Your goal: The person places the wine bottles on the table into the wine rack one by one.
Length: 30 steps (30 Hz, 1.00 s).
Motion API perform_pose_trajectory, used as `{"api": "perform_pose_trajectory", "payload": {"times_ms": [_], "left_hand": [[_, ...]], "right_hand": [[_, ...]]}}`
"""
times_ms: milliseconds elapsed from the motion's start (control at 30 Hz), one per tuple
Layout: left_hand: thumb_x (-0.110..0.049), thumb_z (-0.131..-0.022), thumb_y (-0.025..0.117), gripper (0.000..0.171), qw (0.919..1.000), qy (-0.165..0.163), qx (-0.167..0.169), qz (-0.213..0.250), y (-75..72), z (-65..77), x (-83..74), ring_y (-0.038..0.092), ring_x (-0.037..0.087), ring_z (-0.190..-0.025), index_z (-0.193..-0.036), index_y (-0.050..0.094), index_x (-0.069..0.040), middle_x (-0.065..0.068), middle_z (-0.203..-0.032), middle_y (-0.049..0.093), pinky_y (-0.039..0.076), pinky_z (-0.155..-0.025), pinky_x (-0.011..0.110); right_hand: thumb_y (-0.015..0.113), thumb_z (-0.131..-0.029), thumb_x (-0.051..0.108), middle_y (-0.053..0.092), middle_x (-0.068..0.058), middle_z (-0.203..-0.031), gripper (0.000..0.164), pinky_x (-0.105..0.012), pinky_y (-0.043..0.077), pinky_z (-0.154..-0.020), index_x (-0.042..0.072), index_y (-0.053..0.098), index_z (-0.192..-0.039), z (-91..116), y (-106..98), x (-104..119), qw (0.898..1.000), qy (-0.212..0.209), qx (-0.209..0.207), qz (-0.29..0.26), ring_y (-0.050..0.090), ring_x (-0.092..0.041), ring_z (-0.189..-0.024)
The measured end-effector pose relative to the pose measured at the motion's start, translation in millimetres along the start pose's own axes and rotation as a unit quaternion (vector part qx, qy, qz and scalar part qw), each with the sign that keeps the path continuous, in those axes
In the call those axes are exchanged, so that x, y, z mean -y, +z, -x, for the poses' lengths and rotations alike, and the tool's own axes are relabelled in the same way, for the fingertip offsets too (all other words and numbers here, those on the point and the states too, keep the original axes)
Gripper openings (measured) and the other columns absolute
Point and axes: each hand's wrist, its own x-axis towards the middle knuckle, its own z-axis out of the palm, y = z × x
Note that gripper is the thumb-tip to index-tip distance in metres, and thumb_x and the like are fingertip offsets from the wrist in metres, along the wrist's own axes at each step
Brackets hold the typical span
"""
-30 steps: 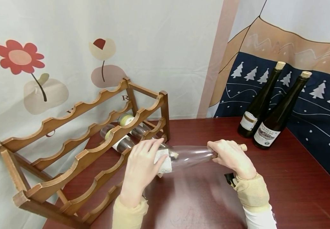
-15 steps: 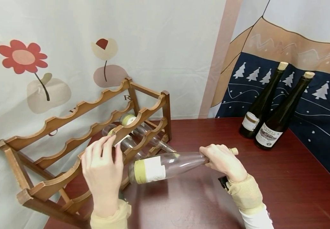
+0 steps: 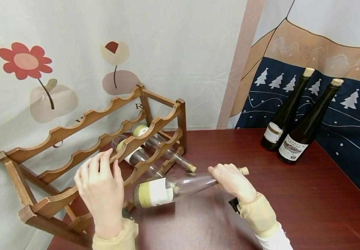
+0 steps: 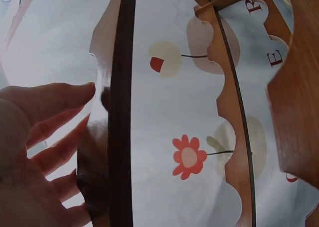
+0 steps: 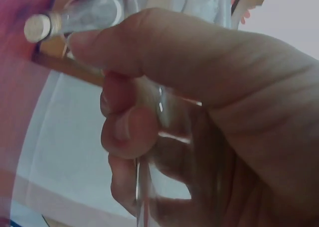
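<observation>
My right hand (image 3: 234,182) grips the neck of a clear glass wine bottle (image 3: 159,191), with its fingers curled round the glass in the right wrist view. The bottle lies nearly level above the table, its cork toward the right and its base, with a white and yellow-green label, toward the wooden wine rack (image 3: 155,125). At the rack's front upper rail is my left hand (image 3: 97,189), fingers spread and slightly bent. In the left wrist view its fingertips (image 4: 88,90) come up to the rail's edge; firm contact cannot be told.
Two clear corked bottles (image 3: 173,154) lie in the rack's lower tier at its right end. Two dark green corked bottles (image 3: 306,121) stand upright at the back right of the red-brown table (image 3: 308,201). A printed curtain (image 3: 195,62) hangs behind.
My left hand has left the bottle's label and moved left to the rack's front rail. My right hand has carried the bottle left and toward me.
</observation>
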Motion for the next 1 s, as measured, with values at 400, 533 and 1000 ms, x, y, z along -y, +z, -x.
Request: {"api": "perform_pose_trajectory", "payload": {"times_ms": [400,533,1000], "left_hand": [[-0.001,-0.085,0.064,0.025,0.9998,0.001,0.021,-0.002,-0.9,-0.1,2.7,0.052,0.04,-0.096,-0.11,0.064,-0.002,0.02,-0.098,0.066,0.04,-0.084,0.053],[0.0,-0.084,0.064,0.023,0.9999,0.003,0.011,0.001,-0.6,0.2,3.3,0.052,0.04,-0.094,-0.107,0.065,-0.002,0.02,-0.094,0.065,0.04,-0.084,0.053],[0.0,-0.085,0.064,0.017,0.9999,0.01,0.001,0.006,0.7,0.0,3.4,0.053,0.04,-0.093,-0.101,0.068,-0.002,0.017,-0.089,0.066,0.04,-0.083,0.052]], "right_hand": [[0.078,-0.056,0.007,0.055,-0.001,-0.058,0.033,-0.034,0.04,-0.041,0.012,0.047,-0.068,-2.3,11.8,22.2,0.999,-0.007,-0.042,0.015,0.056,-0.02,-0.048],[0.08,-0.055,0.01,0.054,-0.001,-0.058,0.036,-0.033,0.041,-0.041,0.012,0.047,-0.068,-1.0,12.7,30.1,0.999,0.001,-0.05,0.011,0.056,-0.02,-0.049],[0.08,-0.06,0.01,0.058,-0.002,-0.059,0.033,-0.033,0.04,-0.041,0.011,0.049,-0.071,-0.5,15.4,47.2,0.997,0.053,-0.025,-0.049,0.056,-0.02,-0.049]]}}
